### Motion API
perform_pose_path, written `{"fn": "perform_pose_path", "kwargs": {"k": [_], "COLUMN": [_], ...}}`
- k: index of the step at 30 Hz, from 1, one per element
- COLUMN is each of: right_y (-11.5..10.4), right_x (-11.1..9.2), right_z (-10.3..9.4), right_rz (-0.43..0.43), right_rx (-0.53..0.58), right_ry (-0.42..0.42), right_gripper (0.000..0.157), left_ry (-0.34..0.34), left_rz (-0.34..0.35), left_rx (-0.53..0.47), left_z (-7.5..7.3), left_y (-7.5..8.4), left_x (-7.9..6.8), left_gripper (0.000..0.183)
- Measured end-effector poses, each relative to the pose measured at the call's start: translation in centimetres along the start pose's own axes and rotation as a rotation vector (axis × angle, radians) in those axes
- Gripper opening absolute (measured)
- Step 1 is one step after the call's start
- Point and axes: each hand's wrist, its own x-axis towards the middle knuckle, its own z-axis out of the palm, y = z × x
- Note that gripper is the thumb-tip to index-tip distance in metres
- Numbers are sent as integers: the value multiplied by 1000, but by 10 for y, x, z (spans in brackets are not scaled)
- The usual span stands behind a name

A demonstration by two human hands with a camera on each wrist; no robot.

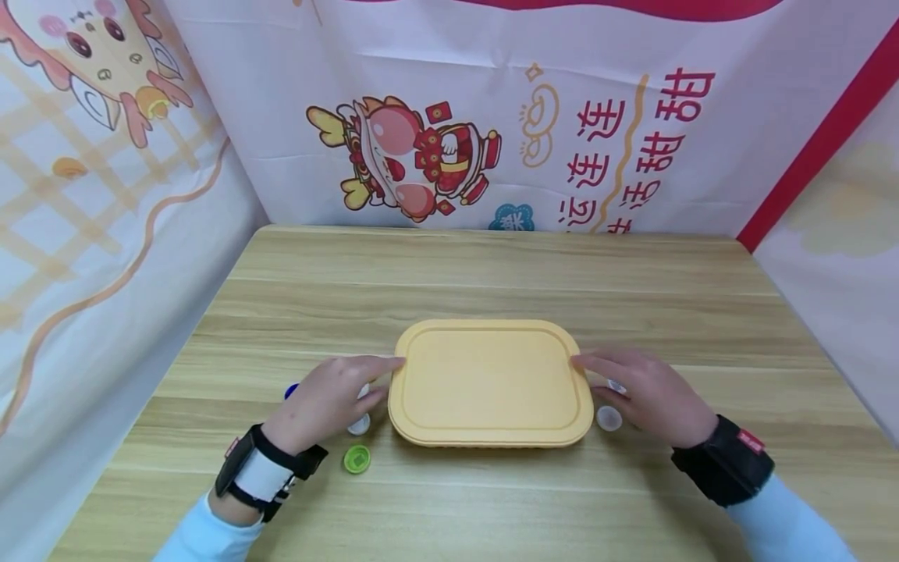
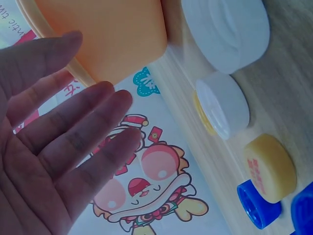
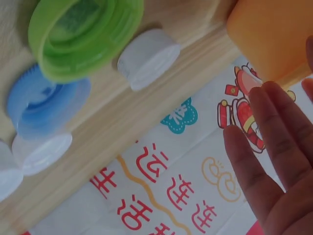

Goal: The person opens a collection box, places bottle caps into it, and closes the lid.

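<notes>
A pale yellow rectangular box with a rounded lid (image 1: 492,382) sits on the table, and its side wall (image 2: 122,44) shows in the left wrist view. My left hand (image 1: 330,398) is at the box's left side, fingertips right at the lid's edge. There the fingers (image 2: 93,147) are spread and only slightly bent. At the opposite side my right hand (image 1: 649,394) reaches the lid's right edge with extended fingertips. Its fingers (image 3: 274,132) lie nearly straight beside the box wall (image 3: 269,44) in the right wrist view. The inside of the box is hidden.
Bottle caps lie around the box: a green cap (image 1: 357,459), white caps (image 1: 609,418) and a blue cap (image 1: 291,391). A yellow cap (image 2: 271,169) shows in the left wrist view, a light blue cap (image 3: 46,103) in the right. Printed cloth (image 1: 435,47) hangs behind the table.
</notes>
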Motion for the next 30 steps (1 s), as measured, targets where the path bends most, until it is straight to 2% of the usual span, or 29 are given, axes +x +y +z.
{"fn": "perform_pose_path", "kwargs": {"k": [7,13,22,30], "right_y": [0,-2,-9,-10], "right_x": [-1,1,5,7], "right_z": [6,4,-6,-10], "right_rz": [1,4,51,66], "right_rx": [14,27,69,89], "right_ry": [3,-17,-91,-121], "right_gripper": [61,62,62,61], "left_ry": [-23,-36,-43,-32], "left_rz": [-2,-17,9,48], "left_rx": [-34,-37,-21,7], "left_z": [2,0,-5,-9], "left_y": [-2,-2,-1,-1], "left_x": [0,0,0,0], "left_gripper": [46,47,46,45]}}
